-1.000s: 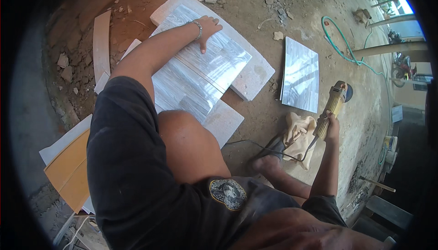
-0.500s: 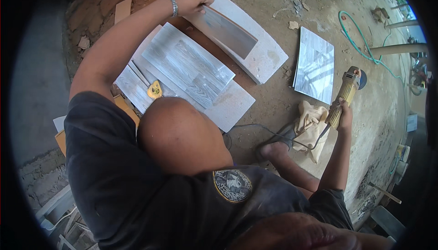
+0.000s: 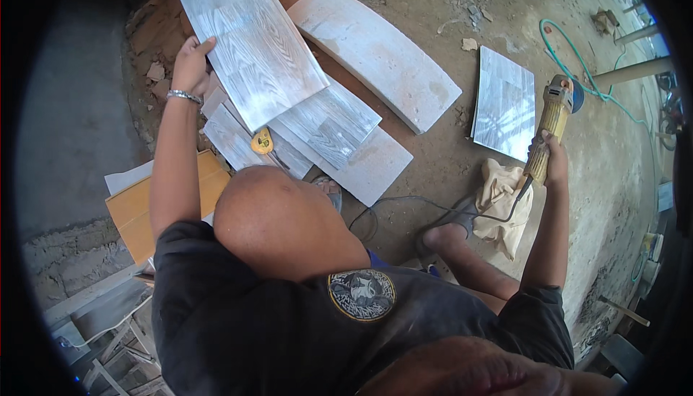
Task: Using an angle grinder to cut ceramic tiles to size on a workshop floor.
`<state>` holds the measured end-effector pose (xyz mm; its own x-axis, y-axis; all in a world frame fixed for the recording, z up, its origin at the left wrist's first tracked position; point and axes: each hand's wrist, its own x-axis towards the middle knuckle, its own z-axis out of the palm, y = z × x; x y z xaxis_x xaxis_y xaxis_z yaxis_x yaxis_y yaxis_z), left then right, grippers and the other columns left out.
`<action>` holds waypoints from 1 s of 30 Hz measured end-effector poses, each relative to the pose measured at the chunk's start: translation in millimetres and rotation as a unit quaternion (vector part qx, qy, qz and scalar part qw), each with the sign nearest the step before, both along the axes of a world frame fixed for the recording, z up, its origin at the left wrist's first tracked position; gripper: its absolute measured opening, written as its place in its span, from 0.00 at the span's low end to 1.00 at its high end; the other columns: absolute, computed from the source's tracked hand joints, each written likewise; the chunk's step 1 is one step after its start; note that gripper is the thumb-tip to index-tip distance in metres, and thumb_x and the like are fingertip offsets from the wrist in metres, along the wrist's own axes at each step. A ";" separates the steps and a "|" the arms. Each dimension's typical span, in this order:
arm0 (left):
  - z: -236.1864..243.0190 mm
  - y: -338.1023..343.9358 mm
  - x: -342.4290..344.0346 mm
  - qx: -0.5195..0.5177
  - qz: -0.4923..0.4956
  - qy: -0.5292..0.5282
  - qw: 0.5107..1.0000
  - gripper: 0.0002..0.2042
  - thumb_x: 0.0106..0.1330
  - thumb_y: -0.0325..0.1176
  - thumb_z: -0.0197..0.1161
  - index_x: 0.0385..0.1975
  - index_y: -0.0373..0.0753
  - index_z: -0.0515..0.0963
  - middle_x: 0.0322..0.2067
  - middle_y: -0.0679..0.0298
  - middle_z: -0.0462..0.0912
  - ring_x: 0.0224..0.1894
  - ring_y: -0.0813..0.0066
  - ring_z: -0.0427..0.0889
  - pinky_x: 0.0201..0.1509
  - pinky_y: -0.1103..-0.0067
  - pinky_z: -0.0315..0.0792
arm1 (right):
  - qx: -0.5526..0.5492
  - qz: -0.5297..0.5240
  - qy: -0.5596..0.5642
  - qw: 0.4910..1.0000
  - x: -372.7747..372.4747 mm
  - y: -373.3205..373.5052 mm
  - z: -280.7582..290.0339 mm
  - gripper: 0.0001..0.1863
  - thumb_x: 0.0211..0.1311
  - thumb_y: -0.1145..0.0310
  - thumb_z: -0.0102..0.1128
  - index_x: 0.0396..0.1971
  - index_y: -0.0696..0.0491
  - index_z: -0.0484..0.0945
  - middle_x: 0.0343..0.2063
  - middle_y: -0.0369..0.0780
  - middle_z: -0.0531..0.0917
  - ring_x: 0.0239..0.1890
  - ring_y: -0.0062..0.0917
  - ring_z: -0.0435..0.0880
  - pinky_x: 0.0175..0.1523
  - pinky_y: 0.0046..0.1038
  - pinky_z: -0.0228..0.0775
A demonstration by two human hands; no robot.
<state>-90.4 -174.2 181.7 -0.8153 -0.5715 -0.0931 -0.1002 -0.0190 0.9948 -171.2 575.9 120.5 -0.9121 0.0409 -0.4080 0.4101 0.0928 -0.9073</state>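
Observation:
My left hand (image 3: 195, 62) grips the left edge of a grey wood-patterned tile (image 3: 253, 42), held over a stack of similar tiles (image 3: 339, 122) and a pale slab (image 3: 379, 168). A yellow tape measure (image 3: 261, 141) lies on the stack. Another pale, thick slab (image 3: 390, 57) rests just behind. At the right, my right hand (image 3: 554, 154) is closed around the body of a yellow angle grinder (image 3: 546, 125), its disc upward and its cord trailing down across the ground. A cream cloth (image 3: 505, 223) lies below it, beside my sandalled foot.
A separate grey tile (image 3: 502, 100) lies on the dusty ground at right, near a coiled green hose (image 3: 577, 78). Orange boards (image 3: 130, 215) lie at my left beside a concrete edge (image 3: 79, 136). Broken rubble (image 3: 462, 6) is scattered at the back.
My left hand has lifted the upper tile off the thick slab and brought it leftward, now face up over the stack. My right hand and the grinder have risen slightly.

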 end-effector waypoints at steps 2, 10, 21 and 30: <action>-39.8 39.4 14.5 0.139 0.031 0.006 0.990 0.06 0.74 0.26 0.59 0.45 0.33 0.73 0.47 0.54 0.83 0.45 0.66 0.84 0.52 0.70 0.80 | 0.004 0.003 0.019 1.000 2.1 3.9 -1.5 0.20 0.64 0.52 0.65 0.37 0.56 0.78 0.26 0.39 0.82 0.25 0.25 0.82 0.31 0.28 0.76; -210.1 93.9 56.8 0.270 0.057 -0.034 0.961 0.08 0.72 0.24 0.60 0.47 0.38 0.73 0.44 0.61 0.82 0.40 0.69 0.83 0.41 0.74 0.77 | 0.023 0.041 -0.007 0.999 -22.0 -22.4 -7.9 0.22 0.63 0.48 0.65 0.37 0.54 0.79 0.26 0.37 0.82 0.25 0.23 0.81 0.33 0.27 0.75; -242.5 124.5 81.9 0.286 0.009 -0.034 0.958 0.11 0.73 0.28 0.61 0.53 0.40 0.72 0.49 0.59 0.83 0.47 0.67 0.85 0.51 0.71 0.81 | 0.000 0.062 -0.028 0.998 -10.6 -61.5 -33.0 0.24 0.61 0.49 0.69 0.41 0.57 0.77 0.29 0.39 0.82 0.28 0.25 0.83 0.35 0.28 0.77; -235.5 86.2 81.5 -0.103 -0.110 -0.266 0.952 0.22 0.78 0.48 0.54 0.32 0.31 0.72 0.18 0.59 0.80 0.19 0.72 0.81 0.23 0.76 0.78 | 0.018 0.074 -0.036 0.996 -9.7 -78.7 -27.6 0.23 0.61 0.51 0.68 0.41 0.57 0.76 0.29 0.38 0.81 0.28 0.24 0.83 0.36 0.28 0.76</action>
<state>-9.0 -88.1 -53.8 -0.7862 -0.4430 -0.4310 -0.5701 0.2504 0.7825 -180.9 497.1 92.8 -0.8779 -0.0762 -0.4727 0.4529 0.1883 -0.8715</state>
